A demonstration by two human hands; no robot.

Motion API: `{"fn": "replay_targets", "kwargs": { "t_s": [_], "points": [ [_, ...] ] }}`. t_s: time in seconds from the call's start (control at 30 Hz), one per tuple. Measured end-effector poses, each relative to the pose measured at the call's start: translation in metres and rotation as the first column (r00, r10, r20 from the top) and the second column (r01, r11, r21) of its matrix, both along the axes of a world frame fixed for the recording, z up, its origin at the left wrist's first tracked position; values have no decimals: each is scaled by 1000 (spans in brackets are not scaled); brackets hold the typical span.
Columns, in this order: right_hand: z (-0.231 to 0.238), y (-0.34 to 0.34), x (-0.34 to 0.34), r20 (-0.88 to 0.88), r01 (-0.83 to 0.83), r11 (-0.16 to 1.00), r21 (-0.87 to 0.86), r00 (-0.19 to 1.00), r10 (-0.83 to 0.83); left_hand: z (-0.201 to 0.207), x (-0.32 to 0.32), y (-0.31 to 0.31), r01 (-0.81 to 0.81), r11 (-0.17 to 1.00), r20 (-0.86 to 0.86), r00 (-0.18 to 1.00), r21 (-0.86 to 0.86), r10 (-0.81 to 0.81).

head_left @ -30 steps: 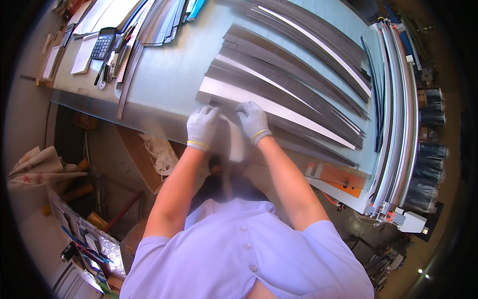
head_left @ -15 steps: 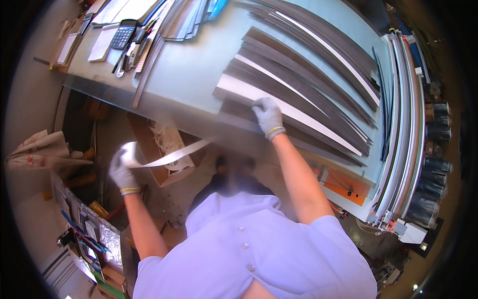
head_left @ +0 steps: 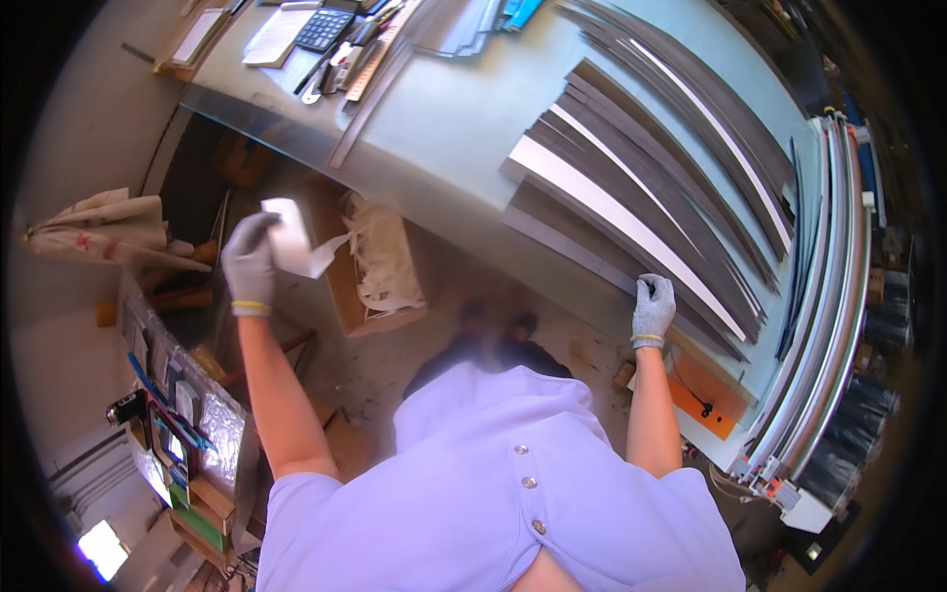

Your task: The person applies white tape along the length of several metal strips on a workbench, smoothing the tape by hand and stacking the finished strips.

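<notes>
A loosely curled white paper-like strip (head_left: 288,242) is in my left hand (head_left: 249,261), which is gloved and closed on it; its tail hangs toward a cardboard box. That hand is off the table, to the left of the box. My right hand (head_left: 653,311), in a grey glove too, is at the table's front edge with curled fingers. It touches or nearly touches the nearest dark strip (head_left: 572,232); whether anything is pinched in it is hidden. Beyond lie several long dark strips (head_left: 641,128) and a wide white-faced strip (head_left: 602,217), fanned out side by side.
The open cardboard box (head_left: 340,281) below the table edge holds tangled white strips (head_left: 385,257). On the table's far left are a calculator (head_left: 324,30), a ruler (head_left: 380,54), pens and paper. Long metal rails (head_left: 824,326) run along the right end. A cluttered stand (head_left: 187,414) is at lower left.
My right hand has moved right and nearer along the strips. My left hand has risen slightly, the white strip now curled and hanging instead of stretched across. The view has shifted.
</notes>
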State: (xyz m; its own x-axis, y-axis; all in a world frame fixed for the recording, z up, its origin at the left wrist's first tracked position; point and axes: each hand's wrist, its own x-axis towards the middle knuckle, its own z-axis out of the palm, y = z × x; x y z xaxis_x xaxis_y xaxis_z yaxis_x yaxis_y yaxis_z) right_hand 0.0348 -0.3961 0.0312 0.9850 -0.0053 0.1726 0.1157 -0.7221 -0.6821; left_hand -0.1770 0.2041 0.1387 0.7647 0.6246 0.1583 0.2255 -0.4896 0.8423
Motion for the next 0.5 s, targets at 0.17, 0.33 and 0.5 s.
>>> {"fn": "replay_targets", "kwargs": {
  "t_s": [0.17,0.33,0.5],
  "points": [
    [-6,-40,-2,105,106,910,-402,992,-69,-107,36,-61,208,775,-498,854,596,153],
    [-29,-58,-16,32,130,861,-491,991,-131,-89,142,-246,379,744,-302,921,550,-247],
    [-27,-52,-27,48,117,870,-479,993,-107,-99,183,-342,750,519,-453,661,409,-598]
  ]
}}
